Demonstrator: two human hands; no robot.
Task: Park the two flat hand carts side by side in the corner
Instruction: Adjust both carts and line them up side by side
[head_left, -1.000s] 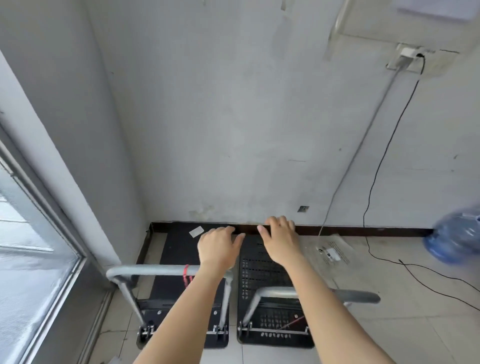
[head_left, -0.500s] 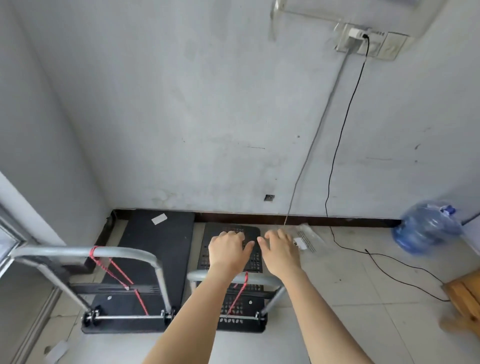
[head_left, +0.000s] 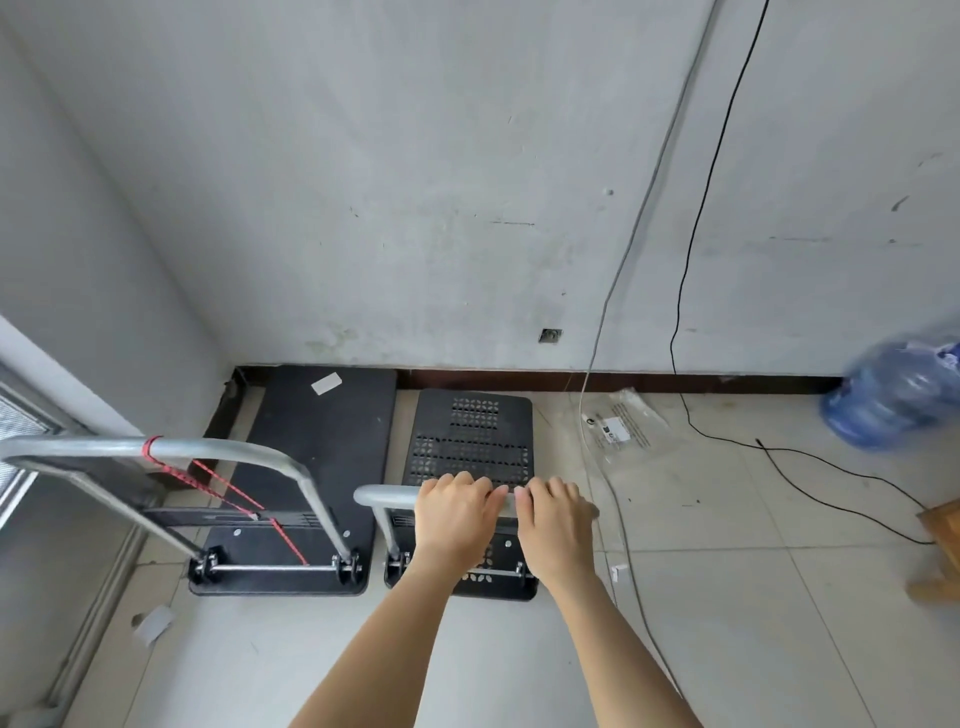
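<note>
Both your hands are now on the handle bar (head_left: 387, 496) of the smaller, perforated cart (head_left: 470, 441). Half a second ago your fingers were only above this bar, and a second ago they were stretched out in the air over the decks, so the grasp is new. Your left hand (head_left: 454, 512) has the fingers curled over the top of the bar, and your right hand (head_left: 556, 517) is just beside it with the fingers wrapped in the same way. The two hands almost touch each other. I cannot see the thumbs, so I cannot tell if they close under the tube.

The larger cart (head_left: 322, 441) with the solid deck stands in the corner, with its front edge against the dark baseboard (head_left: 623, 382) and its handle (head_left: 223, 449) upright; a red cord (head_left: 228, 483) is tied on it. The perforated cart stands just beside it on the right, parallel, with a narrow strip of floor between them. Its front edge seems a little back from the wall, but the wide lens makes this not sure.

I judge the task is almost finished. With this grip you can give one last short push forward. On the right a clear plastic bag (head_left: 621, 423) and a thin cable (head_left: 605, 312) lie near the wheels, so keep the cart straight.
</note>
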